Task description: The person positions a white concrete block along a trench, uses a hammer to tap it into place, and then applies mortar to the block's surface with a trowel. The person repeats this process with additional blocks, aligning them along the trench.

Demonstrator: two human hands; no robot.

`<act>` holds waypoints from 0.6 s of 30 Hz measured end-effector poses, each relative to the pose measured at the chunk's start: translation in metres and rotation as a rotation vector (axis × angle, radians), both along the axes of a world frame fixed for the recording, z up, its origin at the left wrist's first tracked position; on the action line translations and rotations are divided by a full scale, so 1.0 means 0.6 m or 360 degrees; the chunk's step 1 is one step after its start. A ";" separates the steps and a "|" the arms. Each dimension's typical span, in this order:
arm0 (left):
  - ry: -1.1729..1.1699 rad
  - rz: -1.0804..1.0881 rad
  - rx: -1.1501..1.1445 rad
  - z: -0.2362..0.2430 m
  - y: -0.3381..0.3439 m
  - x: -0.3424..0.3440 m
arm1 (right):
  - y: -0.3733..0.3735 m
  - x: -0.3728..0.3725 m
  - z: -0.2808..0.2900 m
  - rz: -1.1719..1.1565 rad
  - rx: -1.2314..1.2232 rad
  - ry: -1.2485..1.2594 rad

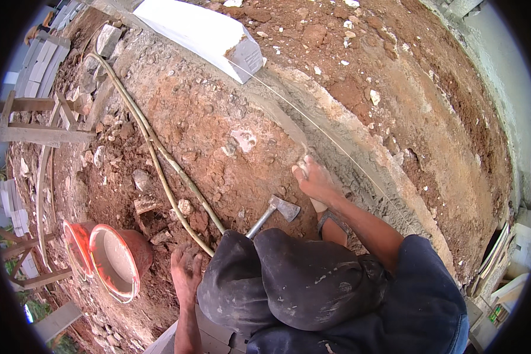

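Observation:
My right hand (315,180) is low over the near edge of a wet grey mortar strip (360,183). Its fingers are closed round something pale that they mostly hide. A thin taut string (336,141) runs above the mortar from a long white block (197,32) at the far end. Beside my left knee, my left hand (186,271) hangs with its fingers loosely apart and nothing in them. Just left of it stands an orange bucket (140,251) with grey slurry inside. A hatchet-like tool (284,209) with a metal head lies on the soil before my knees.
A second orange bucket (75,242) touches the first. Two long thin hoses or poles (141,121) cross the soil at left. Wooden supports (47,134) and stacked pale blocks (44,68) stand farther left. A pale wall (510,65) rises at far right; rubble is scattered about.

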State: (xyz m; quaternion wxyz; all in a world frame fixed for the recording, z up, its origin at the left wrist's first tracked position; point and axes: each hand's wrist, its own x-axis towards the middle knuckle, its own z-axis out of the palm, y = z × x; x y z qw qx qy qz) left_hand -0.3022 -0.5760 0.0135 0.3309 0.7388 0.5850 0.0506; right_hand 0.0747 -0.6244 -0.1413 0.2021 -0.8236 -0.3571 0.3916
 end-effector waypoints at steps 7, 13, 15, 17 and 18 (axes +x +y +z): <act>-0.0109 -0.1156 0.0364 -0.033 0.119 0.233 | 0.112 0.008 -0.057 -0.0004 -0.0073 0.0041; -0.0104 -0.1194 0.0624 -0.003 0.186 0.275 | -0.037 0.024 0.012 -0.0147 -0.0308 0.0191; -0.0070 -0.1223 0.0643 -0.012 0.197 0.268 | -0.082 0.034 0.004 -0.0198 -0.0223 0.0163; 0.0017 -0.1271 0.0683 -0.021 0.202 0.241 | -0.127 0.052 0.002 -0.0227 -0.0198 0.0147; 0.0046 -0.1263 0.0660 -0.026 0.204 0.222 | -0.150 0.058 0.003 -0.0236 -0.0224 0.0152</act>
